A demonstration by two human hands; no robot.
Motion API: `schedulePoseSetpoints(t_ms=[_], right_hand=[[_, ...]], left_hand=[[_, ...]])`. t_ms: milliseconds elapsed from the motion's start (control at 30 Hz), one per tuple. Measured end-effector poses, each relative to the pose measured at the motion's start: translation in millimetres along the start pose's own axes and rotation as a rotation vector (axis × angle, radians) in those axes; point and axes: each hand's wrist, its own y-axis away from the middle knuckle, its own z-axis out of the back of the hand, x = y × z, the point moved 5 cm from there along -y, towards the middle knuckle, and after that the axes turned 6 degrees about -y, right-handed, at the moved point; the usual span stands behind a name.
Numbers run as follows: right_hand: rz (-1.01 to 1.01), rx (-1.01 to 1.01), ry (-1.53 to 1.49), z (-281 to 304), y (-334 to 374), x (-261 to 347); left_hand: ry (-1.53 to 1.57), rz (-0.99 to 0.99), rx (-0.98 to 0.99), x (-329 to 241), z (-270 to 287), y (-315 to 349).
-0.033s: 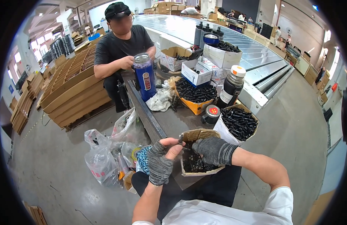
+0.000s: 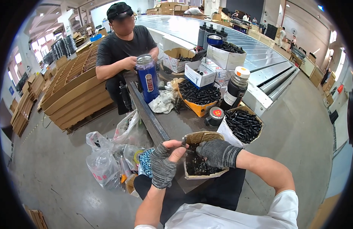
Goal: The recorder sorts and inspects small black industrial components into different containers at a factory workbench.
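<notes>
My left hand (image 2: 163,166) and right hand (image 2: 218,152) pinch one black bolt (image 2: 186,148); the cardboard box (image 2: 202,174) holds many more.

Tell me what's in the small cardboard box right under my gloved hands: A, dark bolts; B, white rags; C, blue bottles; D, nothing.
A: the cardboard box under the left hand and right hand holds a heap of dark bolts.
</notes>
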Motion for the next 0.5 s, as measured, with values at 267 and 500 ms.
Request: schedulePoseSetpoints(t_ms=[267,500], right_hand=[[-0.056,0.094,0.044,1.7,2.0,-3.5],[-0.012,0.02,-0.344,33.6,10.5,-5.1]], left_hand=[[0.022,-0.002,0.01,1.2,-1.0,1.0],[0.005,0.003,0.005,1.2,-1.5,1.7]])
